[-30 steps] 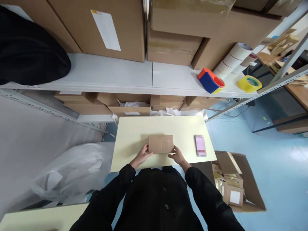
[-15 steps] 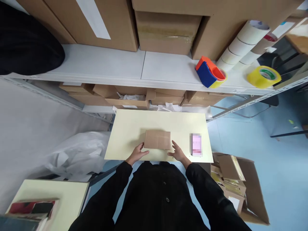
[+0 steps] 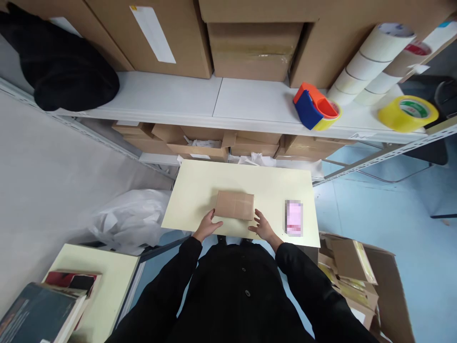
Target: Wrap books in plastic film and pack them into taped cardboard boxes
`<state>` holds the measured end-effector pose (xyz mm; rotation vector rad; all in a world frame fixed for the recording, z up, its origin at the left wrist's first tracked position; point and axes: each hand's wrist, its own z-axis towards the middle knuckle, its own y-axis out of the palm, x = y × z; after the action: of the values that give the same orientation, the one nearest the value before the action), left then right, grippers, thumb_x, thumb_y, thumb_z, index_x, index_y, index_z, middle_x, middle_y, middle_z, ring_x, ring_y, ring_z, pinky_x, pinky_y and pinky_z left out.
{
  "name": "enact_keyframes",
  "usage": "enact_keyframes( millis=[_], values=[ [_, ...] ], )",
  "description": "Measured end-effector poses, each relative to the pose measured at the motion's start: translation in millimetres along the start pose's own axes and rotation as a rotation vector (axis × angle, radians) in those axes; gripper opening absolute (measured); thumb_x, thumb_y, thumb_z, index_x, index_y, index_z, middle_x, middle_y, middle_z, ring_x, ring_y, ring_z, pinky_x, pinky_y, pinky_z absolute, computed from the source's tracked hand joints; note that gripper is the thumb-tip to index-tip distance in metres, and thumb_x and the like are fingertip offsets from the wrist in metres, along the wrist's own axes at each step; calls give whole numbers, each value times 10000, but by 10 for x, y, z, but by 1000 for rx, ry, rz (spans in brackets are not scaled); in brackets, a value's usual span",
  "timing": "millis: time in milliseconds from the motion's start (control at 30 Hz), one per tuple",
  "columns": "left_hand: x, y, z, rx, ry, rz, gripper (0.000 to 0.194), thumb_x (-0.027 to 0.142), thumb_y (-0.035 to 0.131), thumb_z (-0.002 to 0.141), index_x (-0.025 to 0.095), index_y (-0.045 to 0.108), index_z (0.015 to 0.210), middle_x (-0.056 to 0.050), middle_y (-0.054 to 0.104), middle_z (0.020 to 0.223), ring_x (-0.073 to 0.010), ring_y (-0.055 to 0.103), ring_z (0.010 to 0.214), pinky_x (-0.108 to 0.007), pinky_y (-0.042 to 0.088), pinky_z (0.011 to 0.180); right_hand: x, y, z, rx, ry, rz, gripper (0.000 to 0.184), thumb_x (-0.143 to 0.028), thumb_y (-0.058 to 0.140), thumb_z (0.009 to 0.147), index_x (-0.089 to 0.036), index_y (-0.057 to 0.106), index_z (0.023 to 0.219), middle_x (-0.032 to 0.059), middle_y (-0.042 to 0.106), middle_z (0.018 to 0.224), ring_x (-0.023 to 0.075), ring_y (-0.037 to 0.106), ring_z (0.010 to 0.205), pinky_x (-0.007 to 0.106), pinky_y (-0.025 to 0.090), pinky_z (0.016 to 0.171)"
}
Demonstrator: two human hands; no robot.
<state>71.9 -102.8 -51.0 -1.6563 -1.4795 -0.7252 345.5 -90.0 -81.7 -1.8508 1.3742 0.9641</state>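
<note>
A small brown cardboard box lies closed on the cream tabletop in front of me. At the box's left end is my left hand, its thumb and fingers apart; the fingertips are close to the corner, and I cannot tell whether they touch it. My right hand hovers just off the right end, fingers spread and holding nothing. To the right of that hand lies a pink, pixel-blurred item.
A shelf beyond the table carries large cartons, a black bag, a red-and-blue tape dispenser and yellow tape. Lower right, a big carton holds several smaller boxes. Books lie on a side table at left.
The view has shifted and turned slightly, bringing more of the books and black bag into sight. Both hands stay beside the box in nearly the same pose.
</note>
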Motion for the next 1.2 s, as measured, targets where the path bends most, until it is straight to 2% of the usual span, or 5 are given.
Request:
enact_keyframes(
  millis=[300, 600, 800, 1033, 1200],
  values=[
    [-35, -193, 164, -78, 73, -57, 826, 398, 849, 445, 121, 593, 1180, -168, 537, 1352, -347, 438, 1300, -471, 252, 1135, -155, 223, -42, 11, -76, 87, 933, -318, 779, 528, -276, 370, 1366, 166, 391, 1448, 330, 497, 1235, 483, 475, 911],
    [-116, -176, 202, -134, 64, -126, 768, 333, 839, 464, 136, 588, 1162, -157, 530, 1361, -332, 461, 1286, -472, 295, 1114, -22, 220, -132, 220, 43, 122, 1001, -307, 821, 469, -267, 386, 1370, 201, 307, 1500, 392, 405, 1312, 555, 404, 971],
    [-84, -169, 202, -203, 113, -114, 658, 284, 778, 540, 117, 585, 1147, -172, 581, 1297, -309, 533, 1222, -445, 393, 1047, -128, 265, -117, 163, -22, 68, 727, -283, 781, 547, -254, 520, 1225, 142, 541, 1324, 331, 539, 1195, 516, 452, 945],
    [27, -279, 119, -78, 201, 19, 507, 347, 729, 652, 146, 611, 1102, -145, 646, 1194, -280, 591, 1144, -402, 477, 939, -320, 235, -147, 252, -130, -88, 317, -310, 624, 713, -196, 559, 1001, 116, 626, 1136, 256, 625, 1050, 419, 527, 844],
    [238, -326, 96, 41, 289, 165, 385, 438, 630, 752, 142, 675, 995, -113, 710, 980, -241, 668, 892, -354, 508, 842, -617, 217, -195, 233, -143, -170, 251, -371, 547, 815, -191, 568, 989, 108, 654, 1109, 211, 678, 896, 331, 533, 742]
  ],
)
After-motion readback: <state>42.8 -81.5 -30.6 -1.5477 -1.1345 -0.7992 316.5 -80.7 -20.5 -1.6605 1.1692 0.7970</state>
